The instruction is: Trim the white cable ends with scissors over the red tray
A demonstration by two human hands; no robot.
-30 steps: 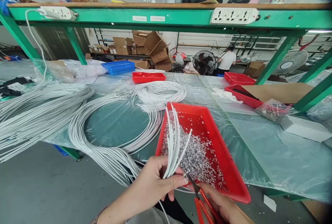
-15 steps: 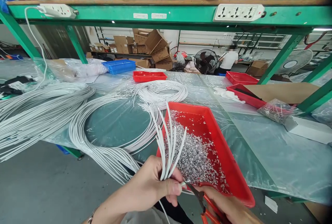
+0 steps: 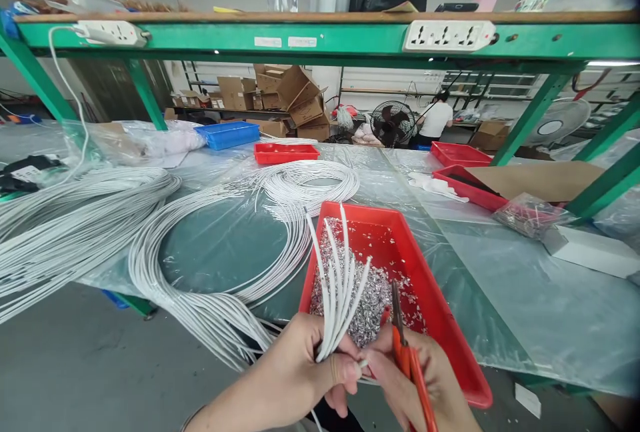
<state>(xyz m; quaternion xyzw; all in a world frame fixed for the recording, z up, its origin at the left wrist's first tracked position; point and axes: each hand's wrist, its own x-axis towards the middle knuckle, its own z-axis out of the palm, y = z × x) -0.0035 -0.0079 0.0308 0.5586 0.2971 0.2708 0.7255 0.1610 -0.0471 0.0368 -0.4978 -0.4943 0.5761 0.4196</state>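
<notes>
My left hand (image 3: 300, 369) is closed around a bunch of white cable ends (image 3: 339, 292), which fan upward over a red tray (image 3: 440, 325) full of small silver metal bits (image 3: 373, 299). My right hand (image 3: 415, 385) is closed on orange-handled scissors (image 3: 406, 352), blades pointing up, and its fingertips touch the cable bunch next to my left thumb. The cables run back from my left hand into big white coils (image 3: 210, 245) lying on the plastic-covered bench.
More white cable bundles (image 3: 65, 219) lie at the left. Red trays (image 3: 285, 152) (image 3: 463, 182), a blue tray (image 3: 227, 133), cardboard (image 3: 540, 179) and a bag of parts (image 3: 530, 213) sit farther back. A green shelf frame (image 3: 320, 35) with power strips spans overhead. A person (image 3: 436, 119) sits far behind.
My right hand has come up and left to meet the cable bunch, swinging the scissors from pointing left to pointing upward. The cable ends have shifted slightly.
</notes>
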